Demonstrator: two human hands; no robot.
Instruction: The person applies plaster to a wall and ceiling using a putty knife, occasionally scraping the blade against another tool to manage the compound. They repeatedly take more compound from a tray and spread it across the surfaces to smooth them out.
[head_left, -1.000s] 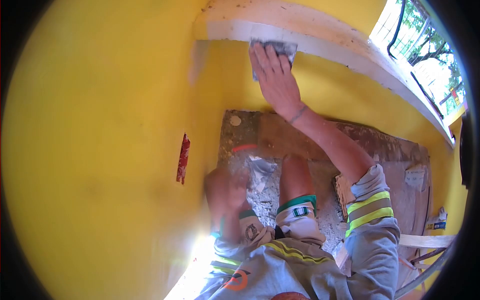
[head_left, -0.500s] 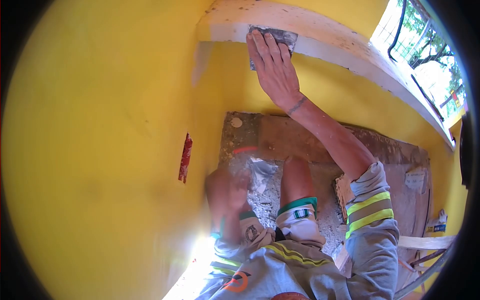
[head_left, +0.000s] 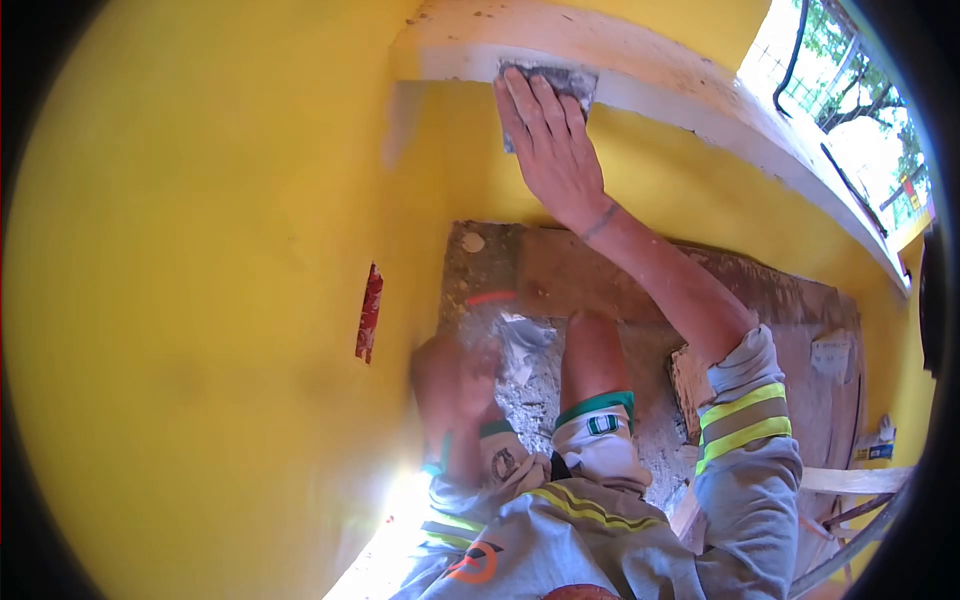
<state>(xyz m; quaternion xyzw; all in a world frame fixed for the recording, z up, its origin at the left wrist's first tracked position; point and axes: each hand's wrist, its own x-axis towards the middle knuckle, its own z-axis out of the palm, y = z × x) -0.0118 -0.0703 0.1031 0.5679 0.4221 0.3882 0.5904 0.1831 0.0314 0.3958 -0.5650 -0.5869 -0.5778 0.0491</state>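
Note:
My right hand [head_left: 555, 150] reaches up to the white ledge [head_left: 640, 105], its fingers laid long and close together over a dark grey flat sheet [head_left: 572, 80] smeared with white. That sheet lies against the front edge of the ledge, one strip of it showing below the edge; its kind is not clear, and my thumb is hidden. Low beside the yellow wall, my left hand [head_left: 468, 365] is smeared by motion, so its fingers and anything in them cannot be made out. A short red strip [head_left: 490, 297] shows just above it.
The yellow wall [head_left: 200, 250] stands close on the left, with a red-and-white chipped slot [head_left: 369, 312]. A barred window [head_left: 850, 90] is at upper right. Behind my knees lies a brown board [head_left: 600, 265]. A pale wooden bar [head_left: 850, 481] juts in at lower right.
My right hand and the grey sheet have shifted slightly down, towards me, along the ledge's front edge. My left hand stays blurred in about the same place.

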